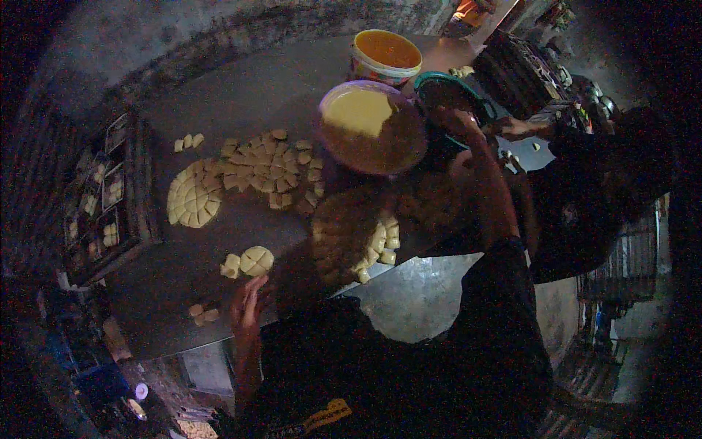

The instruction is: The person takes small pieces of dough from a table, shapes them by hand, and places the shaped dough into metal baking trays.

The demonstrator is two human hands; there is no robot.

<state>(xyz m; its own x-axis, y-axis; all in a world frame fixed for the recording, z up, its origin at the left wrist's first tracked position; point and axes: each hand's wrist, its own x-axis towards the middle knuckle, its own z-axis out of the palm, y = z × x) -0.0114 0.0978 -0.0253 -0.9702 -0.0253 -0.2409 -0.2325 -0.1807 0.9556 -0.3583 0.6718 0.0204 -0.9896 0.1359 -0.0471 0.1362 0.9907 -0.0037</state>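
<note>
Sitting at 8 o'clock in the head view: left hand (251, 301), fingers extended, unclenched, just beside the scored dough round (257, 261); contact unclear. Right hand (457, 123) between 1 and 2 o'clock, over the teal basin (439, 74); too dark to tell its grip. Purple-rimmed bowl (358, 83) at 12. Cut dough pieces (265, 167) on worktop (183, 282), 10 o'clock.

A person seen from above wears a dark, nearly black top (417, 373), its folds lost in dim light. Near the view's bottom edge, it carries a yellow-orange printed shape (327, 414) with fainter marks beside it, too blurred to make out. The right sleeve (506, 267) ends around the elbow. Right forearm (497, 190), left forearm (247, 358), right grip (457, 124) and left grip (252, 300) are bare.
</note>
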